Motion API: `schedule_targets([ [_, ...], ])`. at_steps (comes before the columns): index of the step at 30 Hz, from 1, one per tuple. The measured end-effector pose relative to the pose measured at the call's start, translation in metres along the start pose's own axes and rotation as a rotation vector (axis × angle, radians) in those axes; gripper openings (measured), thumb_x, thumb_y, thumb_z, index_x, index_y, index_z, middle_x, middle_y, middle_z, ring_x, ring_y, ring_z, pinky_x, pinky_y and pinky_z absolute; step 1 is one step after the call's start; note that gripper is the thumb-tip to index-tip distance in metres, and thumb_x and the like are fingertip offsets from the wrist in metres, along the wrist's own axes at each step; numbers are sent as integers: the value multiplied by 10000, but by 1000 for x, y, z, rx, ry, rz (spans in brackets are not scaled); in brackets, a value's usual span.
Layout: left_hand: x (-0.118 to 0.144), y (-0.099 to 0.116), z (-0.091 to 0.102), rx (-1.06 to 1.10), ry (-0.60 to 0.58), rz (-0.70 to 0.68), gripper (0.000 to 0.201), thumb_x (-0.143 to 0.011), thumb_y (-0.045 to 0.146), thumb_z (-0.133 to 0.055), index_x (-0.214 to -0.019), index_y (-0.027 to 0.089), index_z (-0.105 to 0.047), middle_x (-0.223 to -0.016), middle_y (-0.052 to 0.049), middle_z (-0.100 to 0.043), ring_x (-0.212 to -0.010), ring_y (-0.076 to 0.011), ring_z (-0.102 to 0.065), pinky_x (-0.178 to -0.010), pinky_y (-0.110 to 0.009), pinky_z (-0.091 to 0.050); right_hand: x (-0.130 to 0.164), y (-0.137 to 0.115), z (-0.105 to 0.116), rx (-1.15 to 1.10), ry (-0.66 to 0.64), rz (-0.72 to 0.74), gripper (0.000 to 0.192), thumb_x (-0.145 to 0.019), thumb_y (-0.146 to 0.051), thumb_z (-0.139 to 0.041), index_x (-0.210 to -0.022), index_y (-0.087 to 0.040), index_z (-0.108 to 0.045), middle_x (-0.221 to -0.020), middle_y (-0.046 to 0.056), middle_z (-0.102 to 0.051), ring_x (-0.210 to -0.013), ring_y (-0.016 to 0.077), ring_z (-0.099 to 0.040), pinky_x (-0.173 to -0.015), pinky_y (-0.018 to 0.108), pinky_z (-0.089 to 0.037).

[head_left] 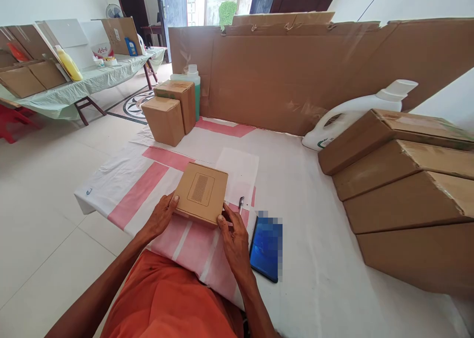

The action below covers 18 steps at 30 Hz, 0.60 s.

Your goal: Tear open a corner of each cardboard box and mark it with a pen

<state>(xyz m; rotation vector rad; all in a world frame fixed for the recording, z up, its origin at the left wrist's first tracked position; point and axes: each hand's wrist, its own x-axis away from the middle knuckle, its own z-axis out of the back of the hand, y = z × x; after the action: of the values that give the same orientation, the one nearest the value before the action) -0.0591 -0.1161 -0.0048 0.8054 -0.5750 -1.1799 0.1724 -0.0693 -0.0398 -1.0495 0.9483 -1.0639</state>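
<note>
A flat brown cardboard box (202, 190) with a dark printed rectangle on its lid is between my two hands, closed, at the near side of the table. My left hand (163, 213) grips its left near corner, thumb on top. On the right near corner, my right hand (234, 232) holds the box with the thumb against the front edge and the other fingers curled beside it. A pen (241, 205) lies just beyond my right hand, by a white sheet of paper (242, 170). To the right of that hand rests a phone (264, 249) with a blue screen, partly pixelated.
Two cardboard boxes (166, 121) and a green-liquid jug (197, 93) stand at the back left. Several larger boxes (403, 205) and a white jug (351, 113) line the right side. A tall cardboard panel (266, 76) closes off the back. Another table (107, 76) stands far left.
</note>
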Motion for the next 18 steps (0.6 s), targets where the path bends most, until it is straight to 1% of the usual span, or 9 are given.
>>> schedule_targets([
  [3,6,-3,3,44,-10,14,710,-1020,695,-287,-1467,209,-550,-1388,-137,-626,-1329,-304,-529,-1188,-523,-364,6,3,0,-19,-121,27,736,-939,-505,-671,-1589,-299,-393,-1565,119,-505,-1389,295,-531,-1105,529,-492],
  [5,12,3,11,72,-17,0,699,-1013,678,-351,-1516,213,-495,-1435,-143,-578,-1331,-302,-518,-1190,-524,-363,8,0,1,-9,-135,60,833,-917,-476,-714,-1626,-334,-300,-1612,106,-454,-1427,298,-491,-1110,533,-493],
  [6,15,9,16,74,-16,-19,682,-1013,659,-385,-1530,224,-479,-1419,-141,-578,-1285,-295,-542,-1162,-514,-398,9,-5,2,-6,-117,76,823,-930,-463,-700,-1631,-340,-286,-1609,109,-455,-1399,294,-516,-1075,517,-524],
  [7,18,16,23,66,-7,-44,661,-1013,637,-415,-1537,239,-471,-1383,-134,-588,-1224,-285,-567,-1116,-495,-446,8,-12,4,-2,-92,92,780,-953,-450,-670,-1628,-339,-296,-1591,115,-473,-1345,285,-560,-1021,490,-560],
  [9,23,35,38,31,38,-95,639,-1000,616,-472,-1535,267,-478,-1290,-117,-606,-1120,-269,-594,-996,-445,-528,5,-30,11,16,-45,129,668,-983,-439,-621,-1593,-324,-378,-1502,119,-550,-1192,257,-638,-897,425,-605],
  [11,26,55,53,-11,79,-154,634,-982,616,-508,-1517,276,-505,-1217,-107,-603,-1029,-255,-603,-873,-400,-570,0,-52,20,48,-14,154,555,-991,-453,-600,-1516,-304,-498,-1352,103,-637,-1040,228,-671,-808,374,-605],
  [13,27,71,63,-53,103,-223,630,-962,617,-535,-1491,274,-537,-1168,-98,-592,-924,-231,-595,-784,-375,-578,-7,-70,29,82,25,161,479,-992,-490,-580,-1425,-285,-592,-1207,81,-688,-939,213,-673,-771,353,-590],
  [15,26,80,68,-100,131,-288,610,-944,605,-570,-1454,271,-571,-1108,-86,-593,-869,-221,-580,-754,-374,-576,-13,-82,37,103,65,156,464,-986,-542,-553,-1346,-266,-650,-1136,73,-713,-925,223,-676,-781,357,-577],
  [18,22,83,65,-156,177,-344,525,-937,587,-596,-1334,246,-641,-1031,-80,-609,-897,-240,-592,-794,-399,-572,-19,-90,43,122,86,105,466,-971,-601,-527,-1226,-254,-707,-1125,71,-740,-973,251,-681,-801,360,-556],
])
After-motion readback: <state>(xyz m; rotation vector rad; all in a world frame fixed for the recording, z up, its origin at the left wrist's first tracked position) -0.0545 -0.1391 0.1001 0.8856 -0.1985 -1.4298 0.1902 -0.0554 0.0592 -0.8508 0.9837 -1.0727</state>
